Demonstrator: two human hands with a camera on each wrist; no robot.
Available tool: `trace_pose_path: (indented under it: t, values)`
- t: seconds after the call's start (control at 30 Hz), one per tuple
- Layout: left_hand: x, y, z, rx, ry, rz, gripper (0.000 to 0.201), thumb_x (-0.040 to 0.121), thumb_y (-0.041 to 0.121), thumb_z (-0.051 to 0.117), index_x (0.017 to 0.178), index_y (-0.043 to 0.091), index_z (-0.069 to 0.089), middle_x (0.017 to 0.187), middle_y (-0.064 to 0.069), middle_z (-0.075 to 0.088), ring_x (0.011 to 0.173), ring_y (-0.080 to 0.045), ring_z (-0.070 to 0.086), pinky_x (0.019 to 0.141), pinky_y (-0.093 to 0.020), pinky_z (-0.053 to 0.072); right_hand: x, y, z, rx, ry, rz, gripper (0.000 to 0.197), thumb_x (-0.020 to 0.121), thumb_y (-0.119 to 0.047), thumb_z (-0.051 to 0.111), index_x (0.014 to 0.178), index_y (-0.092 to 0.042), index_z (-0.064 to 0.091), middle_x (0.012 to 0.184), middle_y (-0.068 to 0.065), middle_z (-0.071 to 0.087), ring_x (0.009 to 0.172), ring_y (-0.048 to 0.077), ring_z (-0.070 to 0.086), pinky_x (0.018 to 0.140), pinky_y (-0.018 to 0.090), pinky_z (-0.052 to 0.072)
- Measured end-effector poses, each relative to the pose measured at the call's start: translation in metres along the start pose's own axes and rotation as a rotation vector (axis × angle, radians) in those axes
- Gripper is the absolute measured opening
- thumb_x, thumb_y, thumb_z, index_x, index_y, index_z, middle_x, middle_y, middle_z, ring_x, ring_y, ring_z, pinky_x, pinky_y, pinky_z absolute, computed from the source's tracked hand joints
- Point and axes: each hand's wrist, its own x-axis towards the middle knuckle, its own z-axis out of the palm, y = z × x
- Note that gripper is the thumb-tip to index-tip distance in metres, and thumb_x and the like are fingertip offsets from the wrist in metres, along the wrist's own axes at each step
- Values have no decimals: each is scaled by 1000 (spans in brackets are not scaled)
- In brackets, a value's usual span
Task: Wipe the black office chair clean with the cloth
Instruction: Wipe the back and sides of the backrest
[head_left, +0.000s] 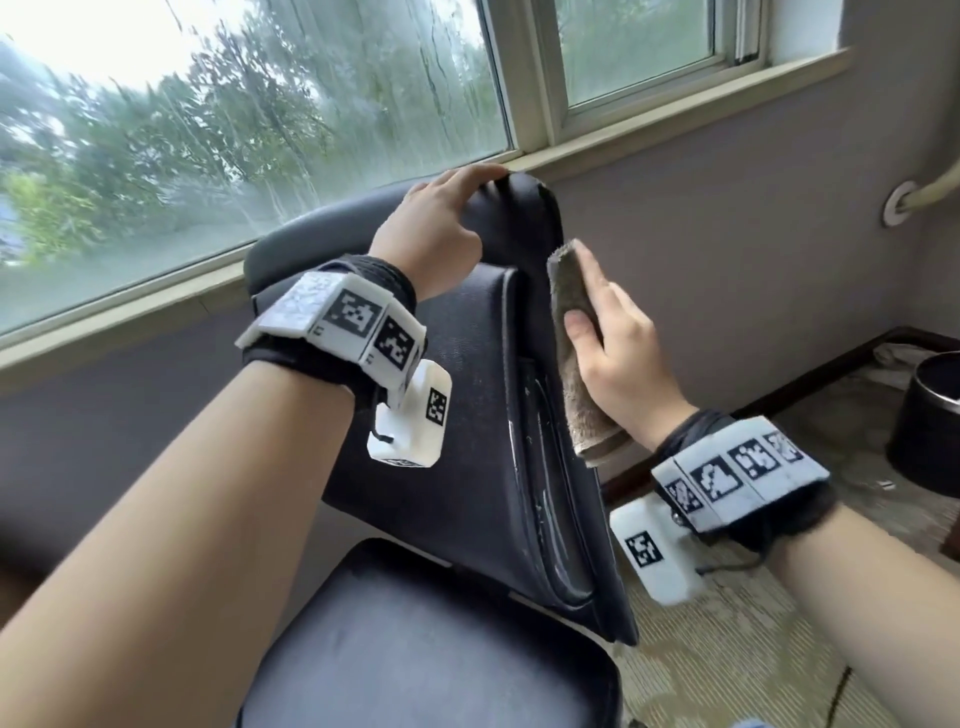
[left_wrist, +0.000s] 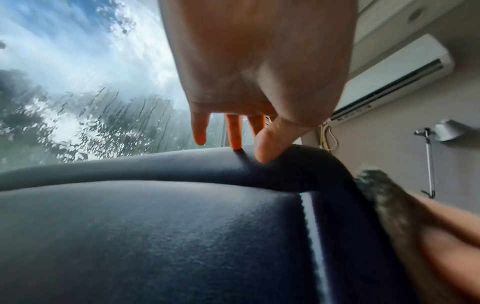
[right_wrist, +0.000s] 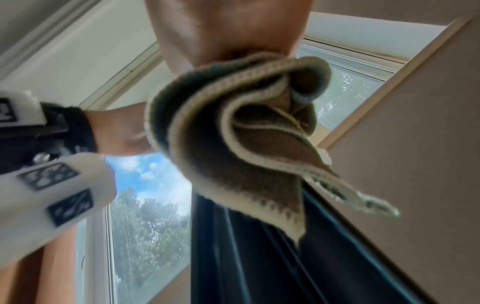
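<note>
The right hand (head_left: 613, 358) fingers (head_left: 597, 270) pressed the folded cloth (head_left: 574, 332) flat against the chair (head_left: 467, 415) backrest's side edge; left hand (head_left: 436, 234) fingers curled over its top

One black office chair (head_left: 467, 415); one brown cloth (head_left: 576, 353); two hands, a left hand (head_left: 436, 234) and a right hand (head_left: 618, 353); two wrist bands with markers; one dark bin (head_left: 924, 421); one air conditioner (left_wrist: 394, 76); one lamp (left_wrist: 441, 131).

no readable text, labels or numbers
</note>
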Motion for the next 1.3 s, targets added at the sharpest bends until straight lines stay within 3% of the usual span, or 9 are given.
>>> trace_pose_path:
  t: [0.17,0.3,0.43,0.53,0.67,0.77,0.87,1.03,1.3]
  values:
    - [0,1,0,-17,-27,-1,79,73,-10,35,140,33,36,144,2,39,119,-27,46,82,-32,42,65,-24,-12,14,-102,93,49,97,-14,39,144,-24,31,130,11,51,116,20,47,87,13,29]
    - [1,-3,2,0,-22,9,80,73,-9,36,141,33,34,148,2,33,130,-23,36,99,-39,40,73,-25,-25,-1,-211,113,46,98,-16,40,142,-27,35,139,2,47,127,15,42,90,5,23]
    - [2,-6,4,-7,-8,7,80,73,-10,36,141,32,34,149,3,32,135,-19,26,108,-37,30,22,-8,-19,3,-132,25,52,94,-9,46,144,-16,32,125,11,56,115,21,50,91,8,29]
    - [2,-6,6,-29,-4,0,80,73,-10,36,141,32,34,149,3,31,135,-19,27,107,-35,30,-4,5,-13,-31,-154,-13,57,89,-15,44,144,-14,29,105,-1,53,99,15,52,88,12,32]
    - [1,-5,8,-27,-11,-6,79,73,-9,36,142,30,33,150,2,31,134,-21,26,109,-34,27,28,-5,-14,-33,-90,-46,55,89,-11,43,143,-13,34,100,4,54,96,18,52,86,13,32]
    - [1,-4,7,-26,-22,-16,81,73,-9,36,143,30,31,151,3,30,134,-20,26,108,-32,27,71,-20,-18,-86,-111,-16,49,95,-11,42,142,-21,36,116,13,57,109,24,51,89,18,32]
    - [1,-4,8,-29,-26,-20,81,73,-9,36,144,29,29,152,4,27,135,-21,25,108,-30,24,89,-23,-20,-95,-190,26,45,96,-13,41,140,-24,41,134,8,52,124,21,45,98,16,29]
    - [1,-3,13,-79,-10,-23,81,72,-9,36,144,28,30,154,6,23,137,-20,22,110,-26,19,55,-11,-13,-17,-80,-23,52,92,-6,45,142,-17,37,129,15,55,118,27,50,95,13,30]
    - [-1,-2,8,-60,-26,-34,82,74,-11,33,144,31,29,152,3,26,133,-21,27,106,-35,33,-12,15,0,-55,-43,-118,58,83,-3,50,140,-5,37,113,19,60,102,28,57,94,15,33]
